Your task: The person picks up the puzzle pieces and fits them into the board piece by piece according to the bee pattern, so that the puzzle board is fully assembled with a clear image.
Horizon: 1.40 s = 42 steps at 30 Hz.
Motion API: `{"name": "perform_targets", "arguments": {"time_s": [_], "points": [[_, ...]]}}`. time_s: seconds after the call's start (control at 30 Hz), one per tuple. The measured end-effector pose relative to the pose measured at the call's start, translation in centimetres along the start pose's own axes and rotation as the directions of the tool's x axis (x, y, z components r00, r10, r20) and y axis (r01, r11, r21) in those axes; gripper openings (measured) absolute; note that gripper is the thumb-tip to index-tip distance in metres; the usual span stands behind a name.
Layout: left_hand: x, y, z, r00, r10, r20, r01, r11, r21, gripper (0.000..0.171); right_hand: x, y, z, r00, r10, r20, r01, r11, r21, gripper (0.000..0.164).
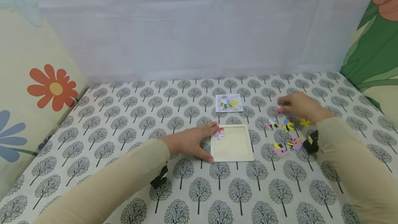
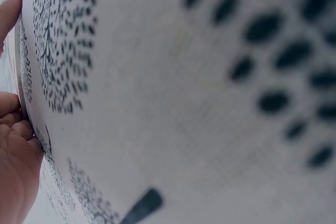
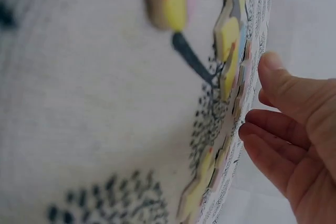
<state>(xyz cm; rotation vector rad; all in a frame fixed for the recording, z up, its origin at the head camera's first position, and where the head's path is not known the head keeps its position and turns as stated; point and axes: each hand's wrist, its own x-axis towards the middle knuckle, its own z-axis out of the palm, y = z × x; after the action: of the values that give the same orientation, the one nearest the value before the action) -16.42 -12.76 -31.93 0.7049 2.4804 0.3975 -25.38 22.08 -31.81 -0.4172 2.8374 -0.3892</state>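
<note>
My left hand (image 1: 191, 141) rests at the left side of a square, pale puzzle tray (image 1: 233, 148), fingers at its upper left corner and thumb at its lower left corner. A pink-and-red puzzle piece (image 1: 219, 134) lies in the tray's upper left corner. In the left wrist view, the fingers (image 2: 16, 129) touch the tray's edge. My right hand (image 1: 298, 105) reaches over the far side of the loose pieces, a small pink piece (image 1: 280, 110) right at its fingertips. The right wrist view shows its thumb and lower fingers (image 3: 273, 142) apart, with no piece visible between them.
Several loose puzzle pieces lie right of the tray, among them a yellow one (image 1: 304, 122), a yellow-and-blue one (image 1: 288, 125) and a pink one (image 1: 281, 150). A picture card (image 1: 228, 103) with a bee lies behind the tray. A tree-print cloth (image 1: 124, 168) covers the table.
</note>
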Motion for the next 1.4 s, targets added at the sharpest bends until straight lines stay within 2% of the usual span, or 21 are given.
{"name": "perform_targets", "arguments": {"time_s": [0.3,0.43,0.57,0.8,1.07,1.23,1.4], "points": [[0.1,0.2,0.0,1.0,0.006,-0.004,-0.006,1.0,0.01,0.105,-0.1,0.2,0.1,0.999,0.031,0.043,-0.034,0.997,0.063,0.056],[0.1,0.2,0.0,1.0,0.012,-0.007,-0.012,1.0,0.017,0.105,-0.3,0.2,0.0,0.999,0.004,0.053,-0.006,0.999,0.038,0.058],[0.2,0.2,0.2,1.0,0.014,-0.01,-0.014,1.0,0.014,0.106,-0.4,0.0,-0.1,0.998,-0.042,0.043,0.043,0.999,-0.014,0.052],[0.2,0.3,0.3,1.0,-0.003,-0.014,0.004,1.0,0.03,0.113,-0.4,-0.2,0.0,0.996,-0.07,0.058,0.073,0.996,-0.049,0.047],[0.1,0.7,0.2,0.999,-0.029,-0.041,0.031,0.998,0.059,0.117,-0.2,-0.9,-0.4,0.989,-0.132,0.061,0.138,0.986,-0.096,0.027],[0.1,0.8,0.1,0.998,-0.019,-0.061,0.022,0.998,0.054,0.116,0.0,-1.1,-0.5,0.986,-0.146,0.075,0.154,0.982,-0.108,0.016],[0.3,0.8,0.2,0.998,-0.005,-0.069,0.008,0.999,0.048,0.116,0.0,-1.1,-0.4,0.983,-0.167,0.076,0.174,0.98,-0.096,0.011]]}}
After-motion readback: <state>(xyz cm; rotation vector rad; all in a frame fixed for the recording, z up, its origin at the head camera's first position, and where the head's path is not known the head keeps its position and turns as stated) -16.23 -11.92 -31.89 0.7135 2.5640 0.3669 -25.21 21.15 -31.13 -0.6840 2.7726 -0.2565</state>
